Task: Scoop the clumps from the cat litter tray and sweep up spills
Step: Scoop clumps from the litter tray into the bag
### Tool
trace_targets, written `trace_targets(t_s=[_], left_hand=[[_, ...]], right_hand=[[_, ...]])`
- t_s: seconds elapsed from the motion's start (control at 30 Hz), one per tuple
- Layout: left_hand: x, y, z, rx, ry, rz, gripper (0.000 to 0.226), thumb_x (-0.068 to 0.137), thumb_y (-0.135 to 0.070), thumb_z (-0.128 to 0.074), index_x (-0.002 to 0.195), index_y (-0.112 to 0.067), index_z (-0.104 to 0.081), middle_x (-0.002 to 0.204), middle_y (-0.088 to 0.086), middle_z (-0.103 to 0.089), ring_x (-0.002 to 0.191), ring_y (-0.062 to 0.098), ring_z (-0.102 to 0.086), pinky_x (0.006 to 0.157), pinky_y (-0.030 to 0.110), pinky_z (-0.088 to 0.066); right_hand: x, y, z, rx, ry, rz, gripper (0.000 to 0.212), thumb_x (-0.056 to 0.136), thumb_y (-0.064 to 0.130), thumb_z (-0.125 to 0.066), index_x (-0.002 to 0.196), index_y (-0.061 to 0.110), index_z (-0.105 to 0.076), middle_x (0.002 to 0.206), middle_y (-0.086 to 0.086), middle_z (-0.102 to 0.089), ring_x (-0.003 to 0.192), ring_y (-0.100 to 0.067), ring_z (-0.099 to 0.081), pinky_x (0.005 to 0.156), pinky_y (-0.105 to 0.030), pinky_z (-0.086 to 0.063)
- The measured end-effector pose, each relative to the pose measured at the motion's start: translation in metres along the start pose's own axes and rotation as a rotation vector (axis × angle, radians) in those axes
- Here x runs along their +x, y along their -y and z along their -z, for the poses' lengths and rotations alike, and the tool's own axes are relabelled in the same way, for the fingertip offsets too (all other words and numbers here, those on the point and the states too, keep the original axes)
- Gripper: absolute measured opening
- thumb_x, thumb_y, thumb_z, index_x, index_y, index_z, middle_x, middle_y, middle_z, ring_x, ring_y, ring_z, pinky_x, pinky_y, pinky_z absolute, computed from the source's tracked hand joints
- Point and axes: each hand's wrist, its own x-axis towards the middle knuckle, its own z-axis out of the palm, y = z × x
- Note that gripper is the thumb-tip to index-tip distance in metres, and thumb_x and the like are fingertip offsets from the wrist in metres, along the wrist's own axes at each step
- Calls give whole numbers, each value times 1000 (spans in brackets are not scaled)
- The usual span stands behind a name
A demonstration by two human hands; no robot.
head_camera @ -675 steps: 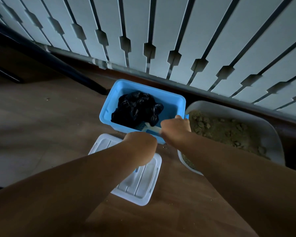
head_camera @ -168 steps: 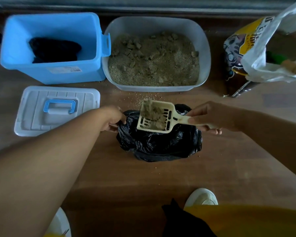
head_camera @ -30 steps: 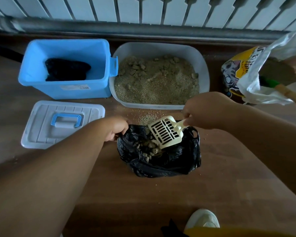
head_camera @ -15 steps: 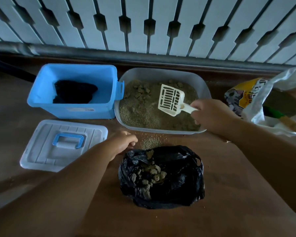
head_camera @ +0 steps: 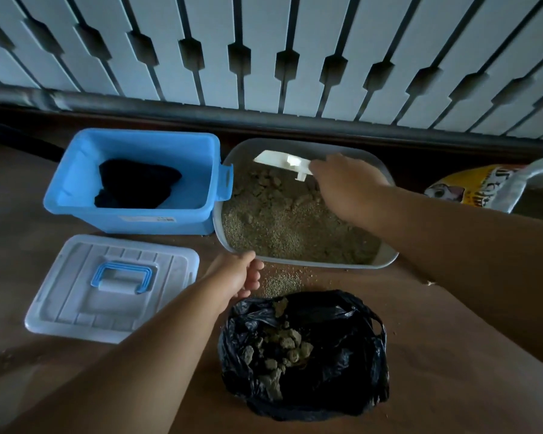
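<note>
Over the far end of the litter tray [head_camera: 386,258], the right hand [head_camera: 345,186] has its grip closed on the handle of the pale scoop [head_camera: 279,159], whose head sits low against the tray's back wall, tilted toward the litter. Nothing shows on the scoop from this angle. This looks like the scooping step, with the scoop going in for another load.

Just in front of the tray's near-left corner, the left hand [head_camera: 237,275] hangs with relaxed fingers and a released grip, holding nothing, close to the rim of the black bag [head_camera: 342,364].

Clumps [head_camera: 270,183] lie mostly toward the back and middle of the tray, while the near part is fine and level. More clumps [head_camera: 282,346] already sit in the bag, which lies open on the floor in front of the tray. Between the tray and the bag, spilled grains [head_camera: 279,281] are scattered on the floor, so the sweeping is not yet done.

The next move probably calls for pushing the scoop under the back clumps, lifting it level, letting loose litter sift through, and carrying it over the spill to the bag. The left hand would do well to hold the bag's mouth open.

Left of the tray stand a blue bin [head_camera: 132,214] and, nearer, its lid [head_camera: 76,302].
</note>
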Motion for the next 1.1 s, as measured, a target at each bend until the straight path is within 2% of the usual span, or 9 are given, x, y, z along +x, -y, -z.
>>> trace_targets(t_s=[0.13, 0.27, 0.47, 0.6, 0.73, 0.8, 0.9, 1.0, 1.1], left_hand=[[0, -2, -3, 72, -59, 25, 36, 104, -36, -46, 84, -12, -64, 64, 0, -53, 53, 14, -51, 50, 25, -42], [3, -3, -2, 144, -63, 12, 37, 103, -39, -46, 83, -13, -62, 65, 1, -50, 52, 16, -46, 51, 28, -39], [0, -5, 3, 177, -17, 0, 37, 103, -39, -46, 82, -13, -61, 66, 1, -48, 53, 14, -42, 51, 27, -36], [0, -8, 7, 214, 24, -41, 38, 103, -33, -46, 75, -14, -62, 62, -1, -48, 53, 14, -42, 56, 28, -36], [1, -1, 5, 215, -12, -97, 41, 102, -37, -44, 71, -16, -61, 61, 0, -49, 54, 17, -45, 57, 31, -39], [3, 5, 4, 307, -70, -169, 42, 101, -38, -43, 68, -17, -60, 60, 1, -51, 57, 19, -48, 62, 34, -41], [4, 9, 0, 386, -127, -243, 43, 103, -38, -39, 69, -17, -58, 62, 1, -53, 60, 20, -50, 64, 35, -40], [7, 11, -1, 416, -156, -272, 38, 104, -33, -42, 72, -19, -55, 66, -3, -53, 58, 14, -47, 60, 32, -39], [9, 15, -1, 507, -223, -290, 19, 103, -11, -41, 88, -17, -51, 76, -4, -52, 62, 9, -47, 55, 27, -34]], right_hand=[[26, 14, -2, -66, 57, -16, 31, 92, 2, -52, 123, 5, -54, 89, -7, -39, 78, -25, -50, 56, -32, -37], [45, 26, -11, -83, 105, -29, 36, 93, 5, -53, 129, 2, -55, 109, -14, -53, 94, -30, -58, 69, -36, -45], [24, 40, -37, -51, 174, 55, 45, 97, 8, -46, 142, 8, -49, 107, -11, -58, 78, -19, -55, 63, -31, -45], [1, 25, -23, -60, 174, 148, 43, 95, 5, -47, 135, 18, -57, 96, -1, -52, 76, -17, -54, 64, -31, -45], [-24, 11, -10, -39, 195, 189, 40, 97, 11, -45, 133, 22, -58, 101, 0, -60, 78, -15, -54, 64, -29, -39], [-32, 3, -5, 25, 164, 132, 35, 98, 15, -46, 127, 26, -60, 94, 3, -61, 75, -11, -55, 59, -29, -39], [-37, -15, -2, 149, 73, -57, 19, 100, 22, -46, 105, 27, -64, 77, 6, -58, 67, -10, -55, 51, -27, -35], [-40, -30, -5, 132, 6, -199, 20, 101, 34, -47, 96, 23, -64, 79, 2, -58, 70, -17, -57, 53, -27, -38], [-44, -40, -7, 98, 39, -267, 27, 102, 38, -46, 93, 21, -65, 83, -3, -61, 77, -23, -59, 59, -29, -40]])
